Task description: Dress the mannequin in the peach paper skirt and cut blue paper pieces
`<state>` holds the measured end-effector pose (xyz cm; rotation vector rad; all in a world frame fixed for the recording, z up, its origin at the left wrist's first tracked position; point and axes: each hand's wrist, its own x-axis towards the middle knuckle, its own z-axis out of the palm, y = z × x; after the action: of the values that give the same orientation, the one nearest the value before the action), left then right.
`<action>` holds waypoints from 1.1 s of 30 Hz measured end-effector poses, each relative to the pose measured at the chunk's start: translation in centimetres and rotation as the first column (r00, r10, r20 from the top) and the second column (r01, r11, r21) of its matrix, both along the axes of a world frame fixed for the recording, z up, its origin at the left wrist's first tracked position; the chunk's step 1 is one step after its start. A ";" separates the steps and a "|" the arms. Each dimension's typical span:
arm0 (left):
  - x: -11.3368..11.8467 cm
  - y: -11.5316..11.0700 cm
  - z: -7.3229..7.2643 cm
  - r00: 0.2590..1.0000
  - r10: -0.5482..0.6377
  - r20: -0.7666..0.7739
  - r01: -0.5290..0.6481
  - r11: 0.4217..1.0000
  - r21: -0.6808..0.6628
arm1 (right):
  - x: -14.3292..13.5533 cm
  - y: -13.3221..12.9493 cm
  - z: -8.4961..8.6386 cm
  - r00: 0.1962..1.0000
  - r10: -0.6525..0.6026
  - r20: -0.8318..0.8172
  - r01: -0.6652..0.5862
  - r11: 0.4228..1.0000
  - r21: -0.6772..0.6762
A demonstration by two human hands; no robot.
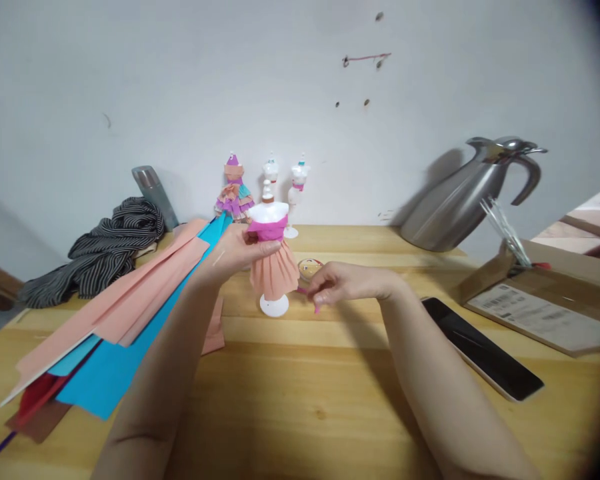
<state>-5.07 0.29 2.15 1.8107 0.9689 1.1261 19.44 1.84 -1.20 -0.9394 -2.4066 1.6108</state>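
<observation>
A small white dress form (269, 212) stands upright on a round white base at the middle of the table, wearing a magenta band and a pleated peach skirt (275, 275). My left hand (235, 252) grips it from the left, the thumb across the band at the waist. Just right of the skirt, my right hand (337, 283) is bent downward with its fingers closed together on a small pink piece (317, 309). Behind that hand lies a round tin (309, 268) with something yellowish in it.
Peach, blue and red sheets (130, 300) spread at the left, beside a striped cloth (115, 243) and a bottle (155, 193). Small dressed figures (234, 193) stand by the wall. At the right are a metal jug (455, 193), a phone (483, 348) and a cardboard box (570, 287).
</observation>
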 end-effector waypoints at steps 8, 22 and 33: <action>-2.7 1.9 -1.0 0.947 0.124 0.297 -0.142 0.989 0.039 | -5.9 -1.1 -4.0 0.905 -0.319 -0.282 0.161 0.869 -0.467; -1.2 1.8 -1.0 0.950 0.139 0.281 -0.128 0.990 -0.058 | -9.9 -2.0 -5.6 0.307 -0.831 -0.465 0.287 0.546 -0.787; -1.0 2.4 -1.9 0.964 0.188 0.188 -0.187 0.982 -0.028 | -10.9 -2.1 -7.1 0.204 -0.822 -0.532 0.520 0.551 -0.653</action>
<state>-6.03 2.69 0.27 1.5939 1.0452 1.3809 8.50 -0.24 -8.35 -0.8296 -0.8224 1.5231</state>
